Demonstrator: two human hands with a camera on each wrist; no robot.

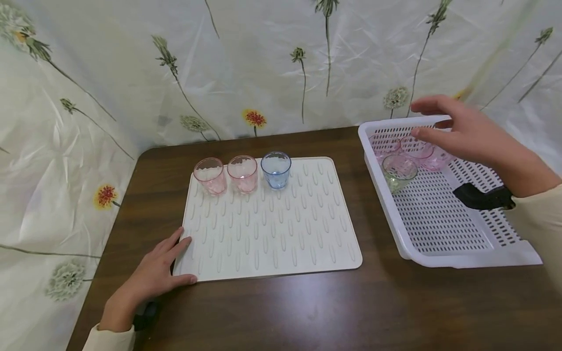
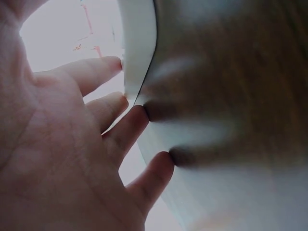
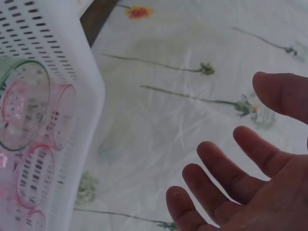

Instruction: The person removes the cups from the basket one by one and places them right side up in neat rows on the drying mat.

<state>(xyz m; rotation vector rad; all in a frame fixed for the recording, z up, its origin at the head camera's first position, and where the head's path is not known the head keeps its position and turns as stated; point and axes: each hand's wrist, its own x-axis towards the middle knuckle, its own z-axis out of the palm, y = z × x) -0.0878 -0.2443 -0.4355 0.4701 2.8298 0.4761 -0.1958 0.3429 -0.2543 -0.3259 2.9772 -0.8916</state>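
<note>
My left hand (image 1: 153, 273) rests at the near left corner of a white ridged mat (image 1: 272, 234), its spread fingers and thumb touching the edge. Two pink-tinted glasses (image 1: 210, 179) and a blue glass (image 1: 276, 173) stand upright in a row along the mat's far side. Over the far end of a white plastic basket (image 1: 385, 209), my right hand (image 1: 478, 134) hovers with loosely bent fingers and holds nothing. Below it in the basket are a green-rimmed glass (image 1: 398, 171) and several pink glasses (image 3: 62, 115), partly hidden by the hand in the head view.
A dark brown wooden table (image 1: 307, 312) carries the mat and basket. Behind it and on the left hangs a pale flower-print sheet (image 1: 263, 63). A black strap (image 1: 483, 197) on the right wrist hangs above the basket.
</note>
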